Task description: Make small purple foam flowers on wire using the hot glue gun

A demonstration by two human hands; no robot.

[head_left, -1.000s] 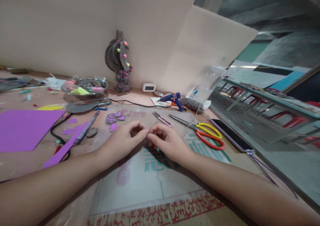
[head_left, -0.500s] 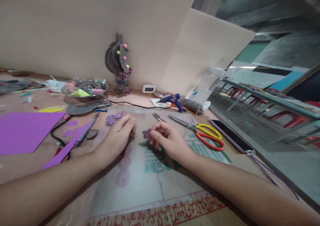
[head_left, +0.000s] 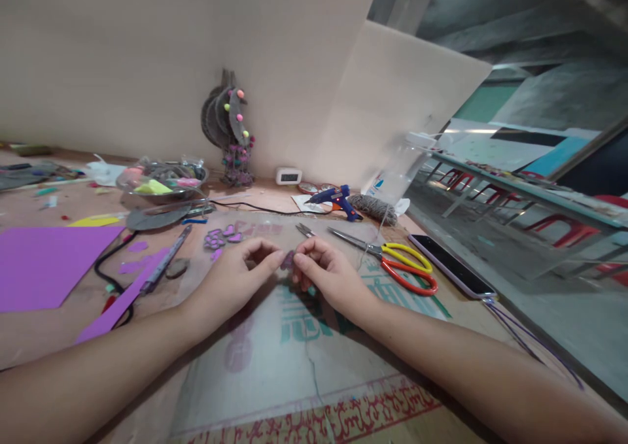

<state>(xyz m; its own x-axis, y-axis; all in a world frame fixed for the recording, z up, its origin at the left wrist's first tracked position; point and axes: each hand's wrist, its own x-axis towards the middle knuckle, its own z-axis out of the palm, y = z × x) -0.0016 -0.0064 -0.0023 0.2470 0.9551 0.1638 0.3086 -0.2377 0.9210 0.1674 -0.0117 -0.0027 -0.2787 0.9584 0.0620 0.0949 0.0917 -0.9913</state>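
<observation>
Between my two hands is a small dark purple flower-shaped cutout (head_left: 288, 261). My right hand (head_left: 321, 264) pinches its right side between thumb and fingertips, its other fingers curled under. My left hand (head_left: 252, 264) meets the left edge with thumb and index finger closed together, forming a ring. Both hands are above a clear plastic sheet (head_left: 260, 365) with green and red print. Several small purple-and-grey cutouts (head_left: 223, 236) lie beyond my left hand. Scissors with yellow and red handles (head_left: 409, 271) rest right of my right hand, and small pointed metal tips (head_left: 305, 229) show behind it.
At left are a purple sheet (head_left: 53, 264), a pen (head_left: 167, 261) and a grey disc (head_left: 159, 218). A blue glue gun (head_left: 338, 199), grey yarn (head_left: 375, 208), a white timer (head_left: 288, 176) and a full bowl (head_left: 161, 182) stand behind. A phone (head_left: 451, 264) lies at the right edge.
My left hand has moved right and its thumb and index finger now reach the flower cutout. The right hand still holds the cutout. The view has shifted slightly.
</observation>
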